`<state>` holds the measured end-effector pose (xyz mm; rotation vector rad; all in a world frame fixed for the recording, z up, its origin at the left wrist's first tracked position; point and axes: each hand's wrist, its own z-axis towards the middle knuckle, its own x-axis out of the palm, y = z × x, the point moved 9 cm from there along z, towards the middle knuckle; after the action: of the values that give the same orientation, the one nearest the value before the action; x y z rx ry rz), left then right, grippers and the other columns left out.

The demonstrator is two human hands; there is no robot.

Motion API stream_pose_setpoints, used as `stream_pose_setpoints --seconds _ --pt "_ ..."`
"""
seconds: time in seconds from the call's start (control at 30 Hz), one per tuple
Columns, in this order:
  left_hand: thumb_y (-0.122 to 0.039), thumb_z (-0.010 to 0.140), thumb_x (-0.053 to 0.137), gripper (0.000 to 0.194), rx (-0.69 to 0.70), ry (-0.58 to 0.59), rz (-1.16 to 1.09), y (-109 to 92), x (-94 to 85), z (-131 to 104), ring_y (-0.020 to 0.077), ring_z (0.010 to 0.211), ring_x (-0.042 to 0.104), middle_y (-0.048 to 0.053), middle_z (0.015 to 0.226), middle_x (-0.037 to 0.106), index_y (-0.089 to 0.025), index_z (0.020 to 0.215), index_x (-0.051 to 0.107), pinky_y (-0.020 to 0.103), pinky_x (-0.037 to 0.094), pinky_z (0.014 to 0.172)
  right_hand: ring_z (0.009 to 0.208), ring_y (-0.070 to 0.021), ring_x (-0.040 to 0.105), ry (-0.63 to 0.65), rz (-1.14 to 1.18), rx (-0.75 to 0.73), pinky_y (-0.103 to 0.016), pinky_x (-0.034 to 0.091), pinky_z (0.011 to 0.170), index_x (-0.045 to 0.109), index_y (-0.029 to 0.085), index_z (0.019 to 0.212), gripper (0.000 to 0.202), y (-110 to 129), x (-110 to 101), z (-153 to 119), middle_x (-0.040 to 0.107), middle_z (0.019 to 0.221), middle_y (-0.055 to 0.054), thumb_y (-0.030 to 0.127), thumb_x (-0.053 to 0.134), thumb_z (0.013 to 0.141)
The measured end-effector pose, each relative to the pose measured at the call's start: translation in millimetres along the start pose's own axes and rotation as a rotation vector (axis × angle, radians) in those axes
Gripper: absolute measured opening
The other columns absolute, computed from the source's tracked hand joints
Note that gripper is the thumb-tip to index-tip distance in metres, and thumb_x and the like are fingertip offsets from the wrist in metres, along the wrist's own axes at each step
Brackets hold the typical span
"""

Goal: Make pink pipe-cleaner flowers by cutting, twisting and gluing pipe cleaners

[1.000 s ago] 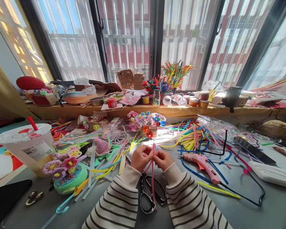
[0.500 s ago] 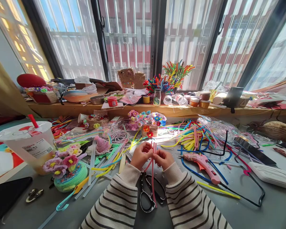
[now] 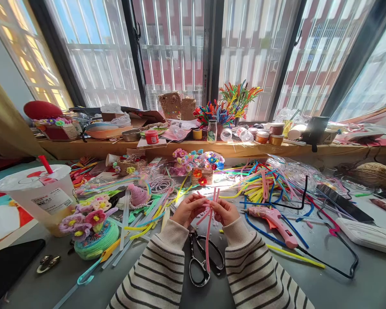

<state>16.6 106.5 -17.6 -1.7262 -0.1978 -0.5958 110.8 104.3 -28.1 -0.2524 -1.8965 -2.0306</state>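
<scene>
Several pink pipe cleaners (image 3: 208, 244) cross between my two hands, over the middle of the grey table. My left hand (image 3: 189, 209) is closed, pinching them from the left with thumb and fingertips. From the right, my right hand (image 3: 227, 211) pinches the same bunch, its fingers closed too. Short ends stick up above the fingertips, and one long end hangs down toward me. Beneath this end lie black-handled scissors (image 3: 198, 274), their blades hidden under the hands. How the strands are joined at the crossing is too small to tell.
A pink glue gun (image 3: 273, 221) with a black cord lies at right. Left stand a drink cup (image 3: 40, 201) with a red straw and crocheted flowers (image 3: 86, 216) on a green base. Loose coloured pipe cleaners (image 3: 260, 184) and a flower basket (image 3: 199, 176) lie farther back.
My hands have moved slightly apart. The pink pipe cleaners, nearly upright before, now spread into a crossing, with some ends leaning left and the others tilted right.
</scene>
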Motion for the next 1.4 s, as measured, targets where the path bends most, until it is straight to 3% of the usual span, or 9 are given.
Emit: stream_pose_setpoints --seconds 0.2,0.43,0.63,0.77,0.93,1.13,1.23,1.4 --pt "-0.014 0.053 0.066 0.015 0.042 0.004 0.022 1.5 -0.4 2.3 0.0073 0.058 0.057 -0.001 0.063 0.061 -0.013 0.064 0.056 0.015 0.045 0.055 0.028 -0.0017 0.028 -0.083 0.013 -0.009 -0.017 0.017 0.031 0.046 0.015 0.049 0.031 0.9 -9.1 0.5 0.038 0.031 0.009 0.041 0.063 0.051" --pt "-0.020 0.047 0.069 0.020 0.072 -0.103 0.206 -2.7 -8.7 0.8 0.0075 0.055 0.054 -0.002 0.058 0.060 -0.013 0.064 0.059 0.019 0.043 0.056 0.029 -0.0021 0.029 -0.163 -0.116 -0.090 -0.017 0.020 0.032 0.048 0.014 0.050 0.030 11.4 -14.5 -2.8 0.038 0.033 0.009 0.041 0.061 0.055" --pt "-0.022 0.049 0.068 0.022 0.124 0.028 0.348 -1.5 2.7 3.1 0.0056 0.050 0.049 -0.002 0.056 0.058 -0.012 0.067 0.060 0.017 0.036 0.046 0.029 -0.0014 0.029 -0.218 0.007 -0.106 -0.016 0.019 0.031 0.050 0.014 0.053 0.026 8.4 -21.7 -2.0 0.038 0.033 0.009 0.037 0.062 0.056" --pt "-0.023 0.048 0.069 0.025 0.079 0.022 0.244 2.9 -0.5 4.7 0.0054 0.047 0.049 -0.001 0.056 0.057 -0.012 0.068 0.060 0.016 0.034 0.043 0.027 -0.0010 0.030 -0.206 0.087 -0.047 -0.015 0.018 0.030 0.050 0.013 0.051 0.028 2.2 -21.1 0.8 0.039 0.033 0.009 0.037 0.065 0.051" --pt "-0.030 0.050 0.067 0.028 0.042 -0.015 -0.001 -3.4 -4.8 1.5 0.0070 0.052 0.053 0.001 0.060 0.059 -0.012 0.071 0.060 0.017 0.039 0.048 0.025 -0.0017 0.031 -0.026 0.105 0.038 -0.016 0.018 0.028 0.048 0.014 0.048 0.030 -3.2 -4.5 3.4 0.040 0.030 0.008 0.039 0.065 0.050" --pt "-0.021 0.052 0.067 0.018 0.027 0.036 -0.001 -5.4 1.7 -2.0 0.0046 0.049 0.052 -0.003 0.055 0.057 -0.013 0.064 0.058 0.015 0.040 0.050 0.025 -0.0020 0.032 0.084 0.010 0.053 -0.016 0.019 0.029 0.048 0.014 0.048 0.027 -1.4 7.8 -2.2 0.041 0.030 0.008 0.036 0.062 0.055" --pt "-0.018 0.051 0.067 0.015 0.024 0.050 -0.017 -3.9 3.5 -2.3 0.0053 0.050 0.053 -0.003 0.053 0.056 -0.014 0.058 0.054 0.016 0.041 0.052 0.026 -0.0015 0.032 0.054 0.046 0.061 -0.015 0.020 0.029 0.049 0.014 0.049 0.026 -0.8 5.6 -2.8 0.041 0.032 0.008 0.035 0.063 0.054" --pt "-0.018 0.048 0.069 0.020 -0.011 0.054 -0.027 1.5 5.8 -1.5 0.0063 0.050 0.053 -0.003 0.055 0.056 -0.013 0.054 0.051 0.018 0.041 0.051 0.026 -0.0002 0.030 -0.145 0.132 0.000 -0.014 0.018 0.029 0.047 0.015 0.049 0.027 0.2 -14.7 0.7 0.039 0.032 0.009 0.034 0.066 0.049"
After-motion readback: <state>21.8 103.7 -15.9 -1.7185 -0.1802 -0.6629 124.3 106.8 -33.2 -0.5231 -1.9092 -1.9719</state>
